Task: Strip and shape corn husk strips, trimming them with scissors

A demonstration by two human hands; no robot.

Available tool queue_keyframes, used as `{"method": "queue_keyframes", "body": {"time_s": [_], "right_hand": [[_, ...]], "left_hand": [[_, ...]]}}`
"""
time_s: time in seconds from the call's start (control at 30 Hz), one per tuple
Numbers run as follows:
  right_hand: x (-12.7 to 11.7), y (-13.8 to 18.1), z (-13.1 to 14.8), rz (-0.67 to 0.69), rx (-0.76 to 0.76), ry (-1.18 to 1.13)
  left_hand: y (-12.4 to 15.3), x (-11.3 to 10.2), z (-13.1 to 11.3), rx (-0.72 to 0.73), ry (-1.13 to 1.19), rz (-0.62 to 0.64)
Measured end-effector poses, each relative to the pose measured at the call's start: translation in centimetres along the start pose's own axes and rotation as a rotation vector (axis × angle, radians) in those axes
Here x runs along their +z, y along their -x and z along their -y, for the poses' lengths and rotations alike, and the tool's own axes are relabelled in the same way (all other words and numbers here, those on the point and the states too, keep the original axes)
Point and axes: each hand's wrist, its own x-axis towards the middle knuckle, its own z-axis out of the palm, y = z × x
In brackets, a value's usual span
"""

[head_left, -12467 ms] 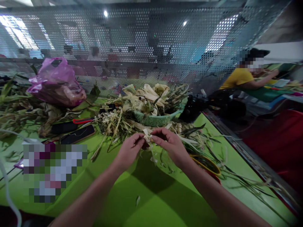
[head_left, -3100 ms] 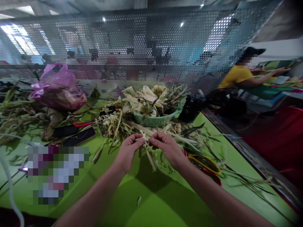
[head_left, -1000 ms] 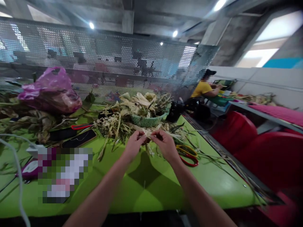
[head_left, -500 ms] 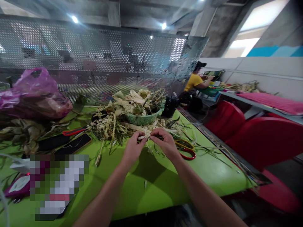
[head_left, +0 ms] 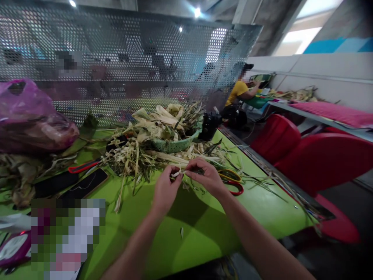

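Observation:
Close together over the green table, my left hand and my right hand pinch a small pale strip of dried husk between thumbs and fingertips. The strip spans the short gap between them; part of it is hidden by the fingers. Just beyond lies a heap of dry husk strips. Behind it a green basket is piled with dried husks. To the right of my right hand lie scissors with red and yellow handles, partly covered by the hand.
At left are a purple plastic bag, a red-and-black cutter and a dark phone-like slab. A dark container stands beside the basket. A perforated metal screen closes the back. Red chairs and a person in yellow are at right.
My view has tilted down and shifted slightly, so the surroundings sit differently. Both hands keep pinching the strip, with a little more of its pale end showing at the left fingertips.

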Motion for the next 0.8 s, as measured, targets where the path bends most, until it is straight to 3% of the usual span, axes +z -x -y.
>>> {"method": "queue_keyframes", "body": {"time_s": [0.33, 0.7, 0.8], "right_hand": [[0.05, -0.13, -0.15, 0.053, 0.007, 0.034], [0.64, 0.22, -0.31, -0.004, -0.076, 0.027], [0.86, 0.24, -0.53, -0.005, -0.039, -0.013]], "left_hand": [[0.46, 0.07, -0.03, -0.049, -0.029, -0.016], [0.21, -0.36, 0.26, -0.01, -0.128, 0.039], [0.14, -0.43, 0.33, 0.003, -0.125, 0.037]]}}
